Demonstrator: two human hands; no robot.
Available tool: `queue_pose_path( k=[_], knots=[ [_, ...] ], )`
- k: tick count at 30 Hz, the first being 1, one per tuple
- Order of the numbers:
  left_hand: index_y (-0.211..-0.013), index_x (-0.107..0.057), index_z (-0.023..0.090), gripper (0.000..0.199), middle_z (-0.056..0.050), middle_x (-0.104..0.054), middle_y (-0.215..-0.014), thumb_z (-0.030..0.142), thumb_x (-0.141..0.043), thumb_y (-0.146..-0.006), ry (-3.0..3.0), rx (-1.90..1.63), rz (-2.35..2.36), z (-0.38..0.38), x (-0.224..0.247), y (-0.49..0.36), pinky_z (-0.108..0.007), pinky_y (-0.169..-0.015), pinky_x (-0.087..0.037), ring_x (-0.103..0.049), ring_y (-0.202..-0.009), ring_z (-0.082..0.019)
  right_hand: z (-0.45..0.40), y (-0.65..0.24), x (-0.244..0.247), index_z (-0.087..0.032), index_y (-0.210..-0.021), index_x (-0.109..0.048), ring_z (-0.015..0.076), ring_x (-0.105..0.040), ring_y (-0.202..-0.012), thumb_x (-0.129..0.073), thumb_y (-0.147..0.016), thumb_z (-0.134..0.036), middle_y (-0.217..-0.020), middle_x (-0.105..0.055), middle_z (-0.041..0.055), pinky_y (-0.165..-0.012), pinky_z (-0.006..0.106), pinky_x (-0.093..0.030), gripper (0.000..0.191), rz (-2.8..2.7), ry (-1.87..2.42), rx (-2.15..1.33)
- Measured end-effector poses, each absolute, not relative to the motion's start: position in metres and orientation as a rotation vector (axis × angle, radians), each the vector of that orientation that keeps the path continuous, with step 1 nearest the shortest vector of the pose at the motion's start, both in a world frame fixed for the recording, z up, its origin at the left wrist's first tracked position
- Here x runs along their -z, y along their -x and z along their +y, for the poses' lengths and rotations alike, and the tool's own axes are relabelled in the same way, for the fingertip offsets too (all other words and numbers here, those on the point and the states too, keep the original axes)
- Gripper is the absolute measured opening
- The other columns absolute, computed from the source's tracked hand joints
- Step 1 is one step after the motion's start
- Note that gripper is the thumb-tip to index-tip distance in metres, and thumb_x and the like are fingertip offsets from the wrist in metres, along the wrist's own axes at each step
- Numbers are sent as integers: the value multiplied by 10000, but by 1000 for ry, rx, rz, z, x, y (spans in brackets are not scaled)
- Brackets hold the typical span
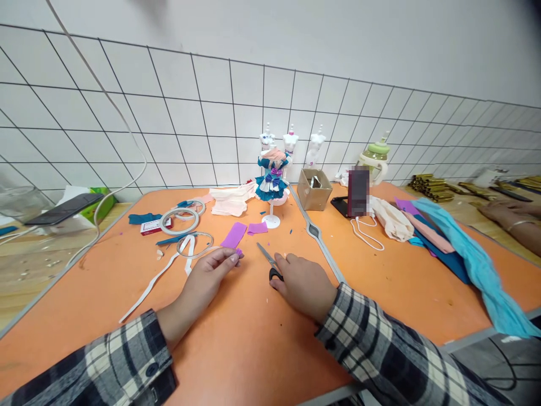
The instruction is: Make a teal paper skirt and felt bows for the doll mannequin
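My left hand [211, 276] pinches a small gathered purple piece [239, 253] between thumb and fingertips. Under the fingers of my right hand [302, 282] is a pair of scissors [266, 254] with black handles; the fingers close on the handles and the blades point away to the left, low over the orange table [249, 344]. Just beyond my left hand lie a flat purple strip [234, 234] and a shorter purple strip [257, 228]. Behind them a small white dress form [271, 220] wears a teal ruffled dress [270, 189] with purple and blue bows.
Rolls of tape [180, 221], a white ribbon [152, 285] and pale fabric [230, 200] lie at left. Bare dress forms [315, 148], a cardboard box [315, 192], a phone [358, 192] and a green-lidded bottle [377, 155] stand behind. Coloured fabric [469, 248] and another person's hands [509, 214] are at right.
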State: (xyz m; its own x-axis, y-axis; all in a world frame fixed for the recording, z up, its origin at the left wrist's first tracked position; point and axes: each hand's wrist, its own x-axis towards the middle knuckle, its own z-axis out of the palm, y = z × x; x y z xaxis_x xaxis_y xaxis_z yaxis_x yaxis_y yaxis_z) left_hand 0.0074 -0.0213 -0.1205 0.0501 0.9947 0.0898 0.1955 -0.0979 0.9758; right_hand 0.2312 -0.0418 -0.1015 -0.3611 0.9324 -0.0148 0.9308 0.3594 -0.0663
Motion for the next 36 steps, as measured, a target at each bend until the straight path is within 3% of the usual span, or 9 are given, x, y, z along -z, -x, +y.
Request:
queue_pose_path(
  k=[5,8,11,17,21,25,29,36],
  knots=[
    [-782,-691,209,259,-19,-684,-815,468,-687,-768,-1448,-1138,1289,-21,120,-8,-308,-832,-473,-618,-832,-203,-40,-237,98,-202,-1010,-607,251,-645,-923,-536,-921,-253,-993,-634,85,-644,291,-449,125,-2662,1761,-106],
    [-769,-684,211,256,-32,-701,-846,466,-673,-783,-1478,-1138,1292,-22,120,-9,-315,-840,-479,-628,-864,-216,-47,-234,92,-180,-1022,-588,233,-669,-824,-467,-905,-91,-985,-626,103,-600,283,-444,191,-2722,1840,-35],
    [-753,-675,204,270,-39,-699,-852,470,-655,-799,-1530,-1152,1301,-22,119,-7,-307,-819,-477,-627,-861,-217,-53,-230,89,-175,-1044,-565,218,-681,-747,-447,-884,-40,-979,-619,105,-549,269,-429,241,-2759,1850,-51],
    [-812,-677,198,254,-18,-663,-808,448,-632,-831,-1596,-1206,1339,-22,121,-2,-290,-793,-453,-609,-812,-194,-51,-231,94,-178,-1150,-526,217,-673,-808,-425,-911,-49,-1043,-610,117,-570,271,-415,289,-2653,1809,-46],
    [-793,-672,199,245,-13,-653,-779,437,-627,-831,-1622,-1210,1323,-23,120,-3,-283,-777,-458,-602,-788,-190,-41,-238,100,-200,-1089,-528,214,-658,-788,-418,-923,-78,-983,-639,83,-573,271,-371,233,-2539,1815,-45],
    [-776,-665,199,240,-14,-659,-772,434,-643,-814,-1604,-1237,1301,-25,119,-3,-282,-777,-467,-606,-772,-190,-31,-243,104,-216,-1093,-513,183,-629,-804,-548,-902,-207,-952,-650,40,-605,245,-353,194,-2330,1642,-389],
    [-769,-672,197,220,-15,-647,-762,408,-643,-824,-1612,-1222,1236,-24,121,-2,-280,-767,-469,-600,-771,-189,-37,-236,105,-226,-1072,-512,130,-571,-660,-737,-768,-374,-780,-610,-42,-599,226,-357,405,-2190,1353,-795],
    [-818,-683,195,176,-26,-644,-811,359,-623,-841,-1608,-1184,1106,-21,124,-1,-294,-784,-464,-592,-793,-194,-51,-223,105,-239,-1034,-584,116,-550,-651,-753,-744,-397,-747,-597,-57,-598,223,-352,371,-2212,1191,-837]
  ],
)
